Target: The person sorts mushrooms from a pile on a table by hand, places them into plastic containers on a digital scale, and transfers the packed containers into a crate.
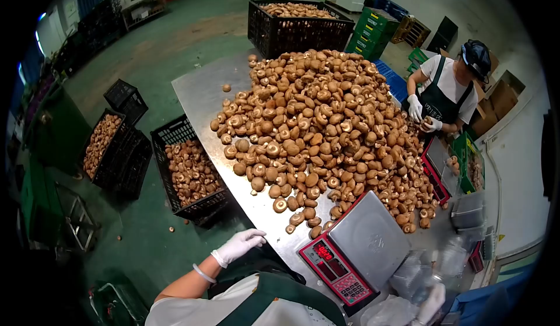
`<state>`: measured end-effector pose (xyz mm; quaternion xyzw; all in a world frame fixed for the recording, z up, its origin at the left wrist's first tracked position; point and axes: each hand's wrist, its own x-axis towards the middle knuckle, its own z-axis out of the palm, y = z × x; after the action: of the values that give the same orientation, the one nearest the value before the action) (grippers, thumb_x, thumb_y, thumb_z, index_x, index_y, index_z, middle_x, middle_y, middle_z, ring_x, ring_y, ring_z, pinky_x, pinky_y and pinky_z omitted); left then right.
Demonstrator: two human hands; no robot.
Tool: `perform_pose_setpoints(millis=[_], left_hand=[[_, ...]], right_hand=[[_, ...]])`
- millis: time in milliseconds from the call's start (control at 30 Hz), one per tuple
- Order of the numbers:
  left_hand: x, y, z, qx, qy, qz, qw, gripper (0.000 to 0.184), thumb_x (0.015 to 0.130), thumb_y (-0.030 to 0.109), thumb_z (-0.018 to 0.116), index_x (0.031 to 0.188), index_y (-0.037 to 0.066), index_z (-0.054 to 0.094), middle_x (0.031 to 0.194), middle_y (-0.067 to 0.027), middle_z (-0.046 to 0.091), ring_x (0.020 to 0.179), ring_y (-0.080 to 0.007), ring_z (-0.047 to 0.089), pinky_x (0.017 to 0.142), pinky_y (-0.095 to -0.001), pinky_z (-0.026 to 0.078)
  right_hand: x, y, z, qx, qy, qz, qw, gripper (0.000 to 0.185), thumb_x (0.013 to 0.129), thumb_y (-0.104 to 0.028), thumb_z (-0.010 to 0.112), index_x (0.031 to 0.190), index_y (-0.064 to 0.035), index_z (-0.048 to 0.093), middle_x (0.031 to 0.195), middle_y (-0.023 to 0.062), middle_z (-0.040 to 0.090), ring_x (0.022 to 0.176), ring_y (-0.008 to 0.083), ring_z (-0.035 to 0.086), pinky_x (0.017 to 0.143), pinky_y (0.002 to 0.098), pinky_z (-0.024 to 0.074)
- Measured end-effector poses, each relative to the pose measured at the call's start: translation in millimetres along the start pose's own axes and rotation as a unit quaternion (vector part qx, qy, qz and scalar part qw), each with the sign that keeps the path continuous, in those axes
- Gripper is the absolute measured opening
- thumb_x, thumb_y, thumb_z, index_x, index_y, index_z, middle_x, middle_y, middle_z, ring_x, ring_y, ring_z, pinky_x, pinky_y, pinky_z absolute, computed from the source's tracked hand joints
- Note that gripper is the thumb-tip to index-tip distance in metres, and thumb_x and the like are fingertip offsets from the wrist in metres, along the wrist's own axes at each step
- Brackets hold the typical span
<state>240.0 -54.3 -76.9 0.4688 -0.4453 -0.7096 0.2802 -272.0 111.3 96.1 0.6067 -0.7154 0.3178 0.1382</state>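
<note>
Right hand: gloved and motion-blurred at the lower right [431, 304], beside clear plastic containers [410, 274]; I cannot tell whether its fingers grasp anything.
Clear containers: up and left of that hand in the frame, just beside it; their long axis is lost in glare and blur. The right hand is much the nearer one.
Plastic bag: crumpled, near the right hand at the bottom edge [382, 313].
Left hand: gloved, at the table's near edge, lower centre [240, 246]; fingers loosely extended, nothing visible in its grip.
Mushrooms: a broad heap [326, 122] across the centre of the frame on the metal table [201, 87], above both hands; caps and stems point every way.
Scale: between the hands, lower right of centre [373, 241], red digits lit, nothing on its plate.
Black crate, left of centre: mushrooms inside, beside the table [204, 205].
Black crate, top centre: filled with mushrooms [291, 37].
Crate stack, left: mushrooms in the top one [121, 163].
Co-worker: upper right [446, 93], both gloved hands at the heap's edge.
</note>
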Motion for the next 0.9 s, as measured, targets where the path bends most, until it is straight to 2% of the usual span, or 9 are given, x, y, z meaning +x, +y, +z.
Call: perform_pose_setpoints(millis=[33, 167, 300, 367, 500, 600, 700, 833, 900], left_hand=[[-4.5, 5.4, 2.2, 0.017, -0.011, -0.009, 1.0, 0.031, 0.098, 0.018, 0.052, 0.123, 0.001, 0.057, 0.107, -0.0061, 0.065, 0.096, -0.0126, 0.059, 0.089, -0.0266, 0.048], [2.1, 9.6, -7.1, 0.03, -0.044, -0.013, 0.999, 0.032, 0.098, 0.018, 0.052, 0.124, 0.0, 0.055, 0.11, -0.007, 0.064, 0.098, -0.0131, 0.059, 0.091, -0.0271, 0.047], [3.4, 21.9, -48.5, 0.084, 0.022, 0.014, 0.996, 0.031, 0.097, 0.017, 0.053, 0.124, 0.0, 0.056, 0.109, -0.0084, 0.065, 0.1, -0.0138, 0.061, 0.092, -0.0281, 0.047], [7.4, 28.0, -73.1, 0.102, 0.086, 0.022, 0.991, 0.031, 0.094, 0.019, 0.058, 0.12, 0.001, 0.059, 0.105, -0.0096, 0.068, 0.096, -0.0152, 0.064, 0.088, -0.0279, 0.05], [41.6, 45.6, -119.7, 0.149, 0.127, 0.086, 0.977, 0.031, 0.092, 0.017, 0.061, 0.118, 0.001, 0.06, 0.103, -0.0126, 0.068, 0.091, -0.0197, 0.066, 0.082, -0.0301, 0.052], [81.4, 82.5, -147.2, 0.319, 0.199, 0.231, 0.897, 0.033, 0.085, 0.012, 0.065, 0.116, 0.002, 0.06, 0.095, -0.0179, 0.063, 0.083, -0.0307, 0.064, 0.076, -0.0361, 0.051], [136.7, 100.2, -172.3, 0.329, 0.206, 0.3, 0.871, 0.042, 0.081, 0.009, 0.065, 0.122, 0.005, 0.056, 0.116, -0.0139, 0.059, 0.095, -0.0318, 0.062, 0.082, -0.0361, 0.05], [189.6, 110.3, -193.9, 0.497, 0.112, 0.313, 0.802, 0.05, 0.077, 0.01, 0.067, 0.125, 0.01, 0.054, 0.128, -0.0093, 0.053, 0.103, -0.029, 0.059, 0.081, -0.0365, 0.051], [199.0, 116.3, -203.6, 0.477, 0.066, 0.307, 0.821, 0.049, 0.077, 0.01, 0.067, 0.124, 0.01, 0.055, 0.125, -0.0088, 0.054, 0.1, -0.0295, 0.06, 0.081, -0.0372, 0.051]], right_hand=[[3.1, -35.4, 15.6, 0.087, -0.071, 0.152, 0.982, 0.022, 0.088, -0.014, 0.056, 0.069, -0.0026, 0.058, 0.063, 0.0081, 0.052, 0.06, 0.0216, 0.051, 0.061, 0.0349, 0.0431], [-17.0, -65.2, 78.7, -0.042, -0.293, -0.034, 0.955, 0.014, 0.075, -0.011, 0.07, 0.084, -0.0008, 0.065, 0.08, 0.0142, 0.063, 0.076, 0.0322, 0.059, 0.08, 0.0387, 0.0462], [-2.5, -97.5, 73.8, -0.034, -0.285, -0.022, 0.958, 0.028, 0.074, -0.009, 0.07, 0.1, 0.0002, 0.067, 0.091, 0.0157, 0.067, 0.088, 0.0325, 0.063, 0.086, 0.0372, 0.0469], [22.8, -123.8, 75.3, 0.028, -0.193, 0.137, 0.971, 0.041, 0.074, -0.007, 0.068, 0.113, 0.0021, 0.063, 0.099, 0.0184, 0.067, 0.095, 0.0339, 0.063, 0.089, 0.0375, 0.047], [77.9, -193.0, 149.9, 0.203, -0.125, 0.229, 0.944, 0.045, 0.076, 0.0, 0.062, 0.121, 0.0031, 0.06, 0.108, 0.0158, 0.067, 0.099, 0.0251, 0.064, 0.091, 0.033, 0.0476], [115.8, -289.4, 239.0, 0.302, -0.225, 0.244, 0.894, 0.047, 0.081, -0.006, 0.065, 0.126, 0.0006, 0.057, 0.115, 0.0149, 0.066, 0.106, 0.02, 0.063, 0.092, 0.0303, 0.0472], [106.5, -324.0, 342.6, 0.235, -0.316, -0.011, 0.919, 0.058, 0.084, -0.012, 0.065, 0.137, -0.0032, 0.045, 0.135, 0.0161, 0.052, 0.122, 0.0269, 0.052, 0.1, 0.0332, 0.0425], [90.5, -347.9, 406.6, 0.117, -0.347, -0.084, 0.927, 0.055, 0.082, -0.018, 0.064, 0.134, -0.0085, 0.048, 0.126, 0.0158, 0.056, 0.118, 0.0313, 0.052, 0.099, 0.0368, 0.0432], [90.7, -344.1, 410.0, 0.186, -0.323, -0.007, 0.928, 0.045, 0.083, -0.012, 0.062, 0.127, -0.0079, 0.055, 0.119, 0.0144, 0.059, 0.113, 0.031, 0.055, 0.096, 0.0365, 0.0447]])
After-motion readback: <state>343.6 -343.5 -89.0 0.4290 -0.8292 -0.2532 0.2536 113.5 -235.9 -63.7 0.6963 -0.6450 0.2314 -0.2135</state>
